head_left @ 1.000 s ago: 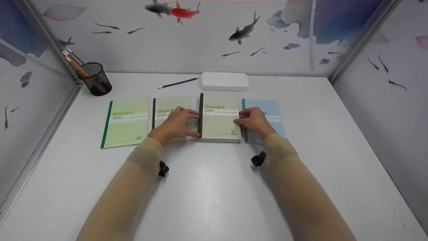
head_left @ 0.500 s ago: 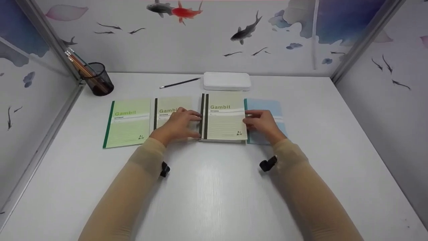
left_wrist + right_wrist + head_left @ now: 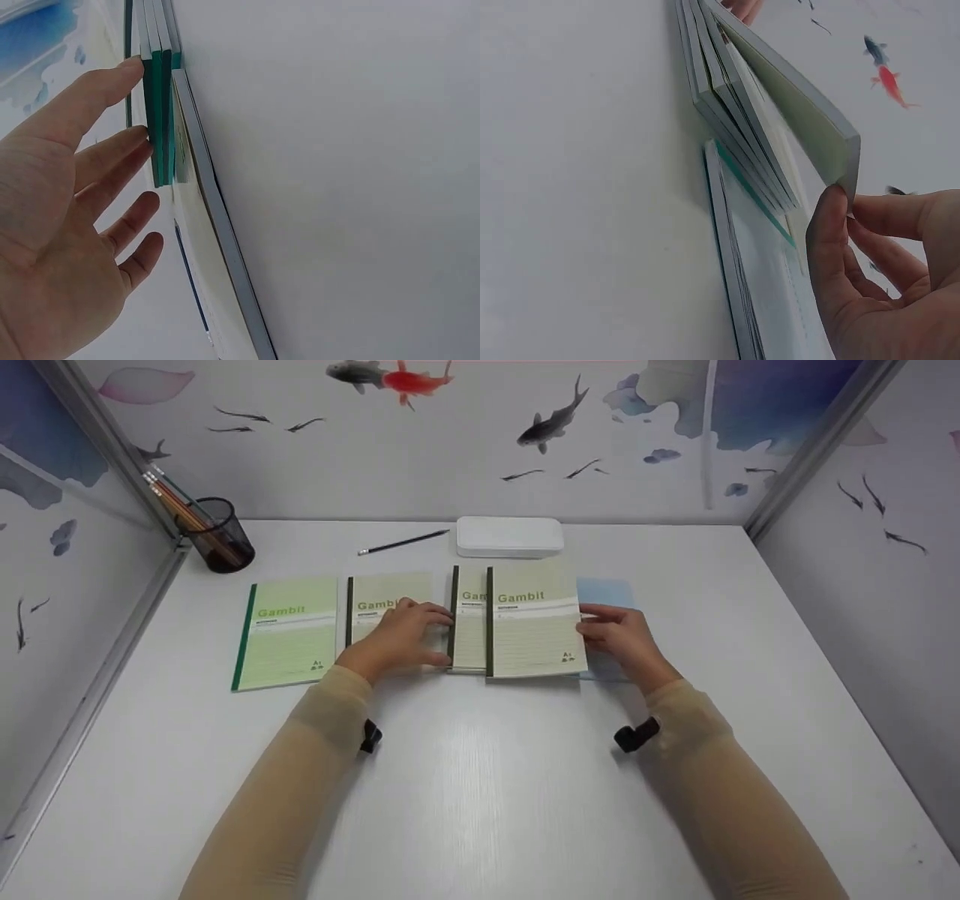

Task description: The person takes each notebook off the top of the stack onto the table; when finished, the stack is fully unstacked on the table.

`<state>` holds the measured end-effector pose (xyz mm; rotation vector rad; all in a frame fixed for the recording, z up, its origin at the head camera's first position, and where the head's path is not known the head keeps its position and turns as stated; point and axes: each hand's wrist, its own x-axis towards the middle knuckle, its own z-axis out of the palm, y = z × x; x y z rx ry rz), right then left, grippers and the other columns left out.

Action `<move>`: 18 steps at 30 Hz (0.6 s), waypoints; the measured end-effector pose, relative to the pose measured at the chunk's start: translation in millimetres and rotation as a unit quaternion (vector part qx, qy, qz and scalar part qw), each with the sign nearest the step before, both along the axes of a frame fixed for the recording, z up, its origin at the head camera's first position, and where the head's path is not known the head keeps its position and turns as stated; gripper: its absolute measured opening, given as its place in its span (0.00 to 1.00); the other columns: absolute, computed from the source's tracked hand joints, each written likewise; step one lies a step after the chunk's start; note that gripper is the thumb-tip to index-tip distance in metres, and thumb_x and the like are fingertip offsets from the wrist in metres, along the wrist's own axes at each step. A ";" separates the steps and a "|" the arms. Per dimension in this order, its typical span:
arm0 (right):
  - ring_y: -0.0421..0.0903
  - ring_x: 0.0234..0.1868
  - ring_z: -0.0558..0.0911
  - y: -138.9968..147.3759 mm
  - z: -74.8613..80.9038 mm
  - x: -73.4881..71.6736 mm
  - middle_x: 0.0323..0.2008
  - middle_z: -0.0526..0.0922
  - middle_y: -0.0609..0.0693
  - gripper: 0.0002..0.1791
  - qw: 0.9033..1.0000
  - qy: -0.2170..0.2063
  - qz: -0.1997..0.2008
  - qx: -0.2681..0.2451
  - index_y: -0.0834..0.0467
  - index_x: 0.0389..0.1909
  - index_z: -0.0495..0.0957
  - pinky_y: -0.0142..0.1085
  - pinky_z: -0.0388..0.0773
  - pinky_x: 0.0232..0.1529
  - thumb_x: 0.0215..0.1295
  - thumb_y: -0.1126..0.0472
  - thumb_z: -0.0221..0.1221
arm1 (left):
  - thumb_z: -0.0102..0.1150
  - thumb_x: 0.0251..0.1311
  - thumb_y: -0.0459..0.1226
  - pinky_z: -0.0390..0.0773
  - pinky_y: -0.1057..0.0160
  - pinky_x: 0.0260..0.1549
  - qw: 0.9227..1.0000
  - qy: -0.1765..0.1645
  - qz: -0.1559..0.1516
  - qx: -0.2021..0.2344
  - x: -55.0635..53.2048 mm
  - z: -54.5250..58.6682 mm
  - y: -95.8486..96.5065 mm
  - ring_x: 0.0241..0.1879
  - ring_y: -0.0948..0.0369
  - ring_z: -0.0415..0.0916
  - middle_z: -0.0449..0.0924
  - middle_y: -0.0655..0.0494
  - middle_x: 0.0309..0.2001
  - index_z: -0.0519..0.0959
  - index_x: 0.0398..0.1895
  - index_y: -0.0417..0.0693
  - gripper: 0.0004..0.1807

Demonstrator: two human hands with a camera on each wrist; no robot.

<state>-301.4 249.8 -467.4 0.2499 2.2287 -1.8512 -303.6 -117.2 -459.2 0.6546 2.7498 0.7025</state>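
Observation:
My right hand pinches the right edge of a cream Gambit notebook between thumb and fingers. In the right wrist view this notebook is tilted up off the stack below it. The stack's dark-spined top cover shows to its left in the head view. My left hand keeps its fingertips at the spines of the stack, fingers loosely bent. A blue notebook lies to the right, partly covered by the lifted notebook and my right hand.
A green notebook lies at far left, with another cream notebook partly under my left hand. Behind are a pencil, a white case and a mesh cup of pencils. Printed panels enclose the table.
The right hand has drawn the top cream notebook rightward off the stack, uncovering the cover beneath and hiding more of the blue notebook. The left hand has stayed at the spines.

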 end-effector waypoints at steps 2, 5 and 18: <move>0.38 0.46 0.87 6.2 0.9 2.6 0.59 0.81 0.58 0.29 1.000 0.005 -0.003 -0.005 0.61 0.71 0.73 0.30 0.84 0.49 0.70 0.64 0.64 | 0.76 0.56 0.51 0.60 0.46 0.72 1.000 0.002 0.000 0.001 -0.2 -0.3 0.2 0.70 0.52 0.59 0.70 0.60 0.73 0.76 0.70 0.52 0.38; 0.38 0.46 0.87 16.9 2.9 5.8 0.57 0.81 0.55 0.30 1.000 0.008 -0.005 -0.005 0.61 0.72 0.72 0.30 0.84 0.48 0.71 0.63 0.64 | 0.76 0.56 0.51 0.60 0.46 0.72 1.000 0.004 -0.001 0.000 -0.2 -0.8 0.4 0.70 0.52 0.60 0.70 0.60 0.73 0.76 0.70 0.52 0.38; 0.35 0.44 0.86 71.3 11.0 19.5 0.44 0.85 0.41 0.32 1.000 0.002 -0.027 -0.007 0.65 0.74 0.68 0.28 0.84 0.47 0.71 0.63 0.63 | 0.76 0.56 0.50 0.61 0.47 0.72 1.000 -0.005 0.008 -0.001 -0.3 -1.0 1.3 0.70 0.52 0.59 0.70 0.60 0.73 0.76 0.70 0.52 0.37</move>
